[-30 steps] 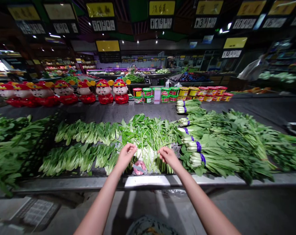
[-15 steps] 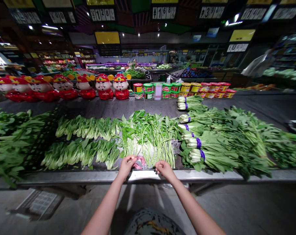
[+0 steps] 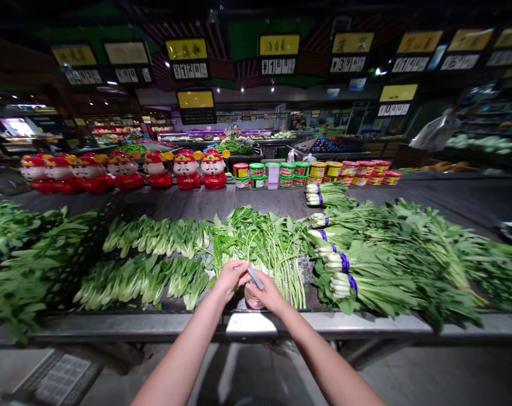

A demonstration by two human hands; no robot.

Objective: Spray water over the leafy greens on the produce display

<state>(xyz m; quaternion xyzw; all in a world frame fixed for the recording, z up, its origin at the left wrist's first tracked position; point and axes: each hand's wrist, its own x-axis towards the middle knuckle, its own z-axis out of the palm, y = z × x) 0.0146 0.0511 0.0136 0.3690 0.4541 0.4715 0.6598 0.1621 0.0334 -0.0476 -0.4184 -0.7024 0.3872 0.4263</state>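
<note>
My left hand (image 3: 234,277) and my right hand (image 3: 268,291) meet at the front of the vegetable stand. A small flat grey strip (image 3: 255,277) slants between them. The fingers of my right hand are closed on its lower part, while my left fingertips pinch at its upper end. Just below the hands lies a pink roll (image 3: 253,300), partly covered by my right fingers. Loose leafy greens with long stems (image 3: 277,248) lie right behind the hands.
Short bok choy (image 3: 150,276) lies in two rows at left. Bundles with purple bands (image 3: 344,282) are stacked at right. Red figurine jars (image 3: 186,169) and small tubs (image 3: 287,173) line the back. A metal edge (image 3: 357,322) runs along the front.
My hands have come together from either side of the pink roll. The grey strip, earlier near my left hand, is now between both hands. The view has tilted upward.
</note>
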